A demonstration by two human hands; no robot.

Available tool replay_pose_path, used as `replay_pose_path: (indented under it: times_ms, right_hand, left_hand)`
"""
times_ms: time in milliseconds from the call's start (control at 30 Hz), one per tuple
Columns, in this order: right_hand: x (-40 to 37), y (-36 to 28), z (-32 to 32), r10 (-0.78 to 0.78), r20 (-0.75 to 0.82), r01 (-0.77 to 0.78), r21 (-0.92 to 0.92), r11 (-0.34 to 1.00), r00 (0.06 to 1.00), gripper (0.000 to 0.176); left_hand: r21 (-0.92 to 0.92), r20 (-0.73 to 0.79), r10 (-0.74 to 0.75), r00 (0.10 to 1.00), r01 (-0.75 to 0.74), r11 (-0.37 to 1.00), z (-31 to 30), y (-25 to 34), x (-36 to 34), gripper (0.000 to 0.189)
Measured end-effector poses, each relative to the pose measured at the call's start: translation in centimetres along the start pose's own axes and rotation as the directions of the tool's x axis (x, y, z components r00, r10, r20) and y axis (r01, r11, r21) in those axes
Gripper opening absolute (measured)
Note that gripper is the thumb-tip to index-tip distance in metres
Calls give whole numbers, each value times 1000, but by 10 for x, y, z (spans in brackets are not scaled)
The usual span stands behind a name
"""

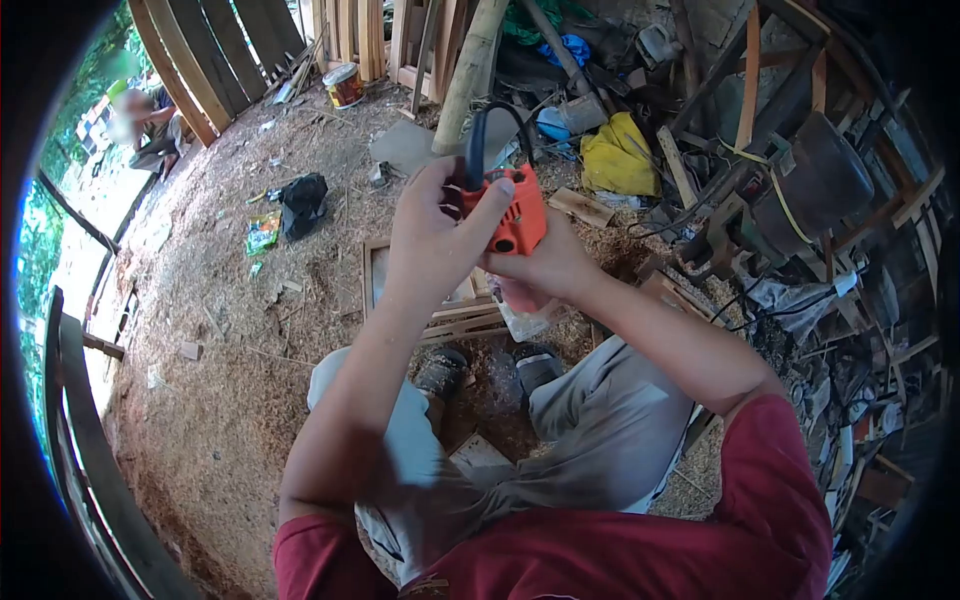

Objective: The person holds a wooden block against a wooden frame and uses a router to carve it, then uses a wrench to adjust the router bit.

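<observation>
Both hands are raised in front of me around an orange power tool [520,215] with a black cord [480,130] rising from its top. My left hand [430,235] wraps the tool's left side, thumb lying over its top. My right hand [550,265] cups it from below and behind. The tool's lower part is hidden by my hands. Under the hands, a small wooden frame [455,320] lies on the sawdust-covered ground near my feet.
Sawdust covers the ground [220,400]. A yellow bag [620,155], timber offcuts and a black machine [820,190] crowd the right. A paint tin [343,85] and leaning planks [210,50] stand at the back. Another person [150,125] sits far left. A black bag [302,200] lies on the ground.
</observation>
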State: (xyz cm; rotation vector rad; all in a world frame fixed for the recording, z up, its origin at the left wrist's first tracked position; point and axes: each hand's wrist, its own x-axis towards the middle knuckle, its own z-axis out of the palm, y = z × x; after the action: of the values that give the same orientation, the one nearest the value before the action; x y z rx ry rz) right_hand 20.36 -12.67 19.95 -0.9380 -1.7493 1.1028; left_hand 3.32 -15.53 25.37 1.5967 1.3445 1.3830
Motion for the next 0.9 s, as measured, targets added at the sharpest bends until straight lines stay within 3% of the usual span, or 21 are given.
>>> replay_pose_path:
  times_ms: [33, 167, 267, 367, 433, 533, 567, 667, 800, 900]
  right_hand:
    - [0, 0, 2, -8, 10, 8, -4, 1000, 1000, 50]
    - [-1, -1, 1, -22, 15, 22, -40, 999, 1000, 54]
    - [-3, -5, -3, 19, -10, -20, -104, 994, 1000, 55]
    - [-4, -4, -6, 52, 6, -50, -192, 980, 999, 54]
    - [-2, -2, -11, 99, 43, -84, -267, 960, 994, 51]
    - [3, 3, -18, 34, -46, -39, -119, 992, 998, 55]
    - [3, 4, -20, -17, -103, 14, -30, 999, 995, 44]
    - [9, -8, -37, 175, -138, -129, 291, 948, 975, 32]
    - [14, -8, -56, 171, -352, -22, 389, 921, 920, 25]
    - [16, -5, -65, 266, -363, -42, 522, 852, 893, 28]
  left_hand:
    - [43, -27, 57, 998, -56, 998, 0, -3, 3, 36]
    - [-167, 67, -70, 995, 81, 983, -1, 1, 10, 35]
    - [15, 21, -87, 996, 87, 996, 4, 2, 12, 38]
    - [-49, -57, -52, 997, 49, 998, 14, -7, 13, 40]
    - [-109, -13, -60, 998, 59, 992, 13, -5, 13, 42]
    - [-210, -35, -36, 999, 28, 977, 10, -3, 14, 40]
    - [-243, -56, -26, 998, 11, 970, 8, -4, 15, 39]
    - [-182, -66, -88, 994, 75, 980, -6, -7, 18, 42]
    - [-139, -63, -192, 979, 182, 973, -23, -9, 17, 44]
    - [-86, -43, -192, 981, 188, 979, -32, -16, 18, 44]
